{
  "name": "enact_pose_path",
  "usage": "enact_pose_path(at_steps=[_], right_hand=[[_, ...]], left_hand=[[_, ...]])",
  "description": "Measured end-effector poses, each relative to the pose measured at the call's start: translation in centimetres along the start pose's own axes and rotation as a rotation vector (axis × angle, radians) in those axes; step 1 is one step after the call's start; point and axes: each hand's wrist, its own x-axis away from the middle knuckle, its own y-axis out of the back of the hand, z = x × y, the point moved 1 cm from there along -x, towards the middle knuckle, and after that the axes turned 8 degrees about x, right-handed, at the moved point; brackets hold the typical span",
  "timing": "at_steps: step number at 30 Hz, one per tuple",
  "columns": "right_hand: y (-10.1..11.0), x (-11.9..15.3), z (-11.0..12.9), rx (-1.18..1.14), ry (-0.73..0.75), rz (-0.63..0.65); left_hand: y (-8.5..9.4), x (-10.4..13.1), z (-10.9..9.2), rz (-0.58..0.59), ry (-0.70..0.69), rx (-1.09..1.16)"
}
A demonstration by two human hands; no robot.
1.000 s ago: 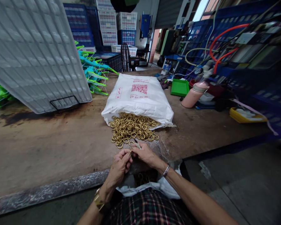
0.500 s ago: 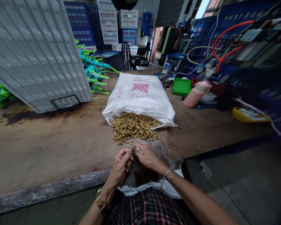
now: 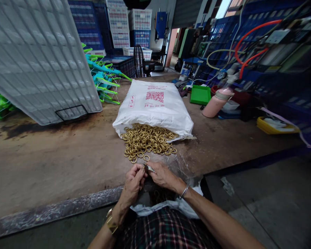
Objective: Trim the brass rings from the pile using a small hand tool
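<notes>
My left hand is closed at the table's front edge, its thumb and fingers pinching what looks like a brass ring, mostly hidden. Beside it my right hand is wrapped round a small metal tool, whose tip meets the left fingertips. Just beyond the hands lies a single brass ring. Behind it a heap of brass rings spills from the open mouth of a white sack with red print. Below my hands, an open white bag at my lap has dark rings inside.
A ribbed grey-white tray stands tilted on the left of the brown table, near green and blue plastic pieces. To the right are a green box, a pink bottle and a yellow tray.
My right hand has shifted slightly down and left, bringing the metal tool closer to the left fingertips. The single ring now shows whole. My left hand has hardly moved.
</notes>
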Motion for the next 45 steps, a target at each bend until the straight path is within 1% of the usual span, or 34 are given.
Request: enact_pose_path(at_steps=[3, 6, 8, 11, 14, 17, 20, 23, 27, 29, 31, 32, 34, 37, 39, 42, 45], right_hand=[[0.3, -0.1, 0.0, 0.032, 0.033, 0.063], [0.4, -0.1, 0.2, 0.138, -0.026, 0.101], [0.3, -0.2, 0.3, 0.199, -0.063, 0.107], [0.0, -0.5, 0.2, 0.257, -0.089, 0.057], [-0.5, -1.2, -0.5, 0.295, -0.170, -0.030], [-0.7, -2.0, -1.1, 0.297, -0.292, -0.119], [-0.8, -2.6, -1.0, 0.296, -0.376, -0.154], [-0.7, -3.0, -0.5, 0.315, -0.356, -0.165], [-0.9, -3.2, -0.5, 0.281, -0.329, -0.204], [-1.0, -3.2, -0.9, 0.253, -0.304, -0.229], [-1.1, -3.0, -1.2, 0.190, -0.245, -0.256], [-1.1, -2.8, -1.3, 0.139, -0.211, -0.271], [-0.9, -2.3, -1.2, 0.012, -0.136, -0.299], [-0.5, -1.4, -0.5, -0.170, -0.015, -0.338], [-0.3, -0.9, 0.0, -0.242, 0.049, -0.354], [-0.3, -0.6, 0.6, -0.316, 0.084, -0.362], [-0.5, -0.7, 0.6, -0.421, 0.033, -0.330]], left_hand=[[0.0, 0.2, -0.2, 0.006, -0.036, -0.048], [0.3, 0.3, 0.0, 0.034, -0.030, -0.052], [0.6, 0.5, 0.3, 0.037, -0.021, -0.009], [0.8, 1.2, 0.4, 0.059, -0.008, 0.099], [0.4, 2.0, 0.0, 0.101, 0.044, 0.216], [0.0, 2.2, -0.6, 0.059, 0.092, 0.326], [0.1, 1.9, -0.7, -0.013, 0.107, 0.398], [0.3, 1.7, -0.8, -0.026, 0.131, 0.488], [0.5, 1.5, -1.2, -0.020, 0.228, 0.624], [0.6, 1.4, -1.4, -0.053, 0.265, 0.688], [0.6, 1.1, -1.5, -0.119, 0.295, 0.719], [0.6, 1.0, -1.5, -0.158, 0.300, 0.711], [0.5, 0.8, -1.4, -0.210, 0.265, 0.651], [0.2, 0.6, -1.2, -0.198, 0.158, 0.501], [0.0, 0.5, -1.0, -0.181, 0.122, 0.400], [-0.2, 0.4, -0.6, -0.170, 0.121, 0.268], [-0.2, 0.4, -0.5, -0.194, 0.082, 0.117]])
